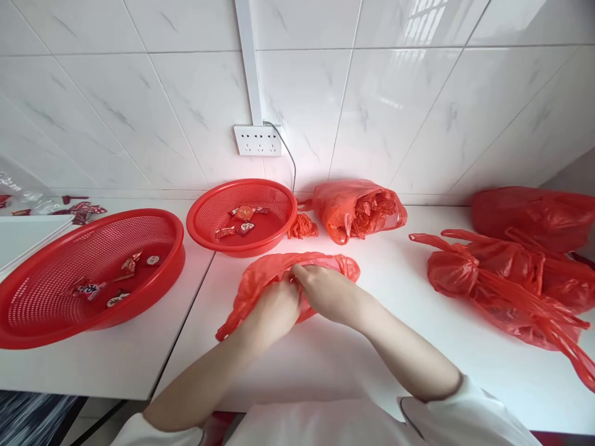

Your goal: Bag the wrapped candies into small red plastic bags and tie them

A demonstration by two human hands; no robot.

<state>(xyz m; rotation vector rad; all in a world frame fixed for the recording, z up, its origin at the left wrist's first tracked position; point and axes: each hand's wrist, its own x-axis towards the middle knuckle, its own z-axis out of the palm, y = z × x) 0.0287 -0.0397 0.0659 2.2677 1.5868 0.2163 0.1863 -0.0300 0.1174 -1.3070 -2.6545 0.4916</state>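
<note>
A thin red plastic bag (253,282) lies on the white table in front of me, its sides spread out to the left and right of my hands. My left hand (281,301) is closed on the bag near its middle, with its fingertips hidden in the folds. Right beside it, my right hand (320,288) is bent inward with curled fingers that grip the bag too. The two hands meet at the fingers. Whether anything lies inside this bag, I cannot tell.
Two red mesh baskets (264,251) (171,291) hold a few wrapped sweets (244,213). Behind the hands sits a red bag stuffed with crumpled bags (334,207), beside a small red bundle (303,227). Tied, filled red bags (502,266) lie at right. A socket strip (258,141) is on the wall.
</note>
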